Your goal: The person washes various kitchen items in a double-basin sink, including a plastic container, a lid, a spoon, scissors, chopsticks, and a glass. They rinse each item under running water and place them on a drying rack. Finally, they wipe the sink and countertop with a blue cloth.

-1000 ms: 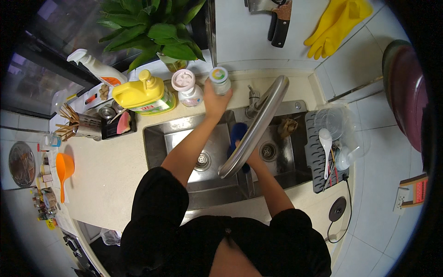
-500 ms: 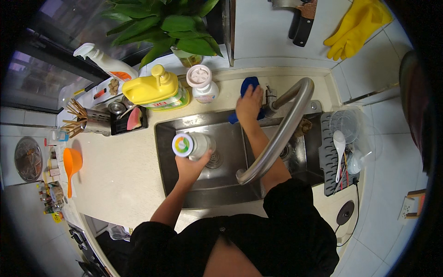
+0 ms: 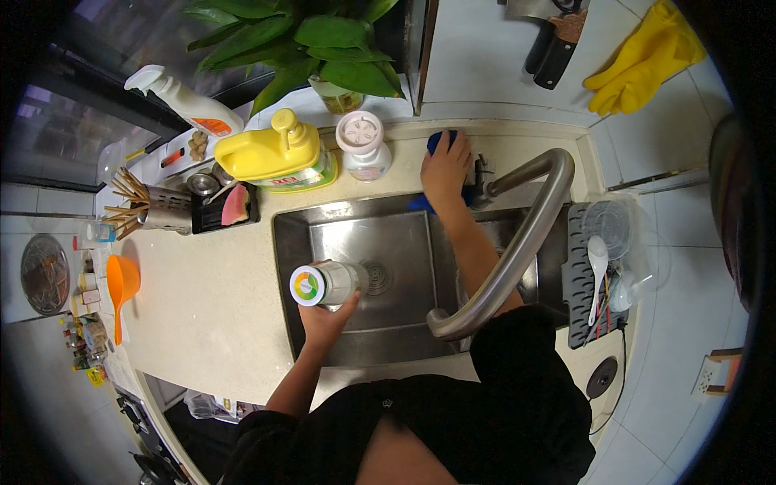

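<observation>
My left hand (image 3: pixel 323 323) is closed round a clear glass jar (image 3: pixel 342 282), tilted over the left basin of the steel sink (image 3: pixel 380 343). The jar's white lid has an orange and green print and points left. Beyond the sink, my right hand (image 3: pixel 446 176) has its fingers over a blue cloth (image 3: pixel 435 144) on the back ledge, just left of the tap base. Part of the cloth hangs below the hand toward the sink rim; the hand hides the rest.
The curved steel tap (image 3: pixel 529 250) arches over my right forearm. Behind the sink stand a white tub (image 3: pixel 364 149), a yellow pump jug (image 3: pixel 275 153) and a spray bottle (image 3: pixel 182 101). A grey drying rack (image 3: pixel 578 275) is at right, an orange ladle (image 3: pixel 122 283) at left.
The jar in my left hand has shifted slightly left and down. My right hand has bunched more of the cloth under its fingers; less of it shows.
</observation>
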The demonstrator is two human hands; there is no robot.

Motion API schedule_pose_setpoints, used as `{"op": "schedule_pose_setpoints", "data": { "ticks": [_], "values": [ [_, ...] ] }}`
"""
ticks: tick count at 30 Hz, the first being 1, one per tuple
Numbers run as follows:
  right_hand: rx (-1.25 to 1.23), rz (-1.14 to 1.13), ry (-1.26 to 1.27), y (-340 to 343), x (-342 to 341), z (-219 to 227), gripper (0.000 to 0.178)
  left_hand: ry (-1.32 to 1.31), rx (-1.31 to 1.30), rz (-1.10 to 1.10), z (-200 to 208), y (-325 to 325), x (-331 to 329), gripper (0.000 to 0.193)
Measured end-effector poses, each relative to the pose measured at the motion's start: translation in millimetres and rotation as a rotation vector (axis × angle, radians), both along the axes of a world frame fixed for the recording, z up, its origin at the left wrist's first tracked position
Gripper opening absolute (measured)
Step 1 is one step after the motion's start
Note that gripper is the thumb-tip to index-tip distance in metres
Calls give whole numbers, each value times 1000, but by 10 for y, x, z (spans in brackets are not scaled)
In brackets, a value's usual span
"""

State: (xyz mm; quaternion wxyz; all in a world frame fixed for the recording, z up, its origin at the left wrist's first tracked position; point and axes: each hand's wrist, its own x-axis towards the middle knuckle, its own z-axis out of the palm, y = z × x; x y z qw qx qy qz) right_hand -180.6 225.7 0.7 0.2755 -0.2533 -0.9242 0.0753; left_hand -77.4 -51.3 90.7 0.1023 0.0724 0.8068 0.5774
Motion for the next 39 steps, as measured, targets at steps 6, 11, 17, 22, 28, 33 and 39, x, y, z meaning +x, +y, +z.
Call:
{"op": "schedule_pose_setpoints", "data": {
  "ticks": [6, 11, 17, 22, 28, 33, 39],
  "values": [
    [27, 10, -414, 167, 50, -112, 38, -13, -9, 4, 54, -8, 13, 67],
    [125, -96, -950, 504, -304, 55, 43, -77, 35, 32, 52, -85, 45, 69],
    [139, -282, -737, 418, -383, -97, 43, -18, 22, 9, 142, -186, 81, 68],
    [50, 14, -287, 273, -115, -373, 35, -52, 26, 12, 37, -238, 126, 66],
    [-189, 456, 17, -6, -73, -204, 39, 24, 61, -57, 50, -68, 96, 66],
    [-313, 656, 94, 83, -94, -114, 31, -9, 161, -96, 111, 164, 0, 66],
    [-469, 755, 27, 0, 344, 2, 20, 193, 151, -142, 342, 769, -440, 56]
  ]
}}
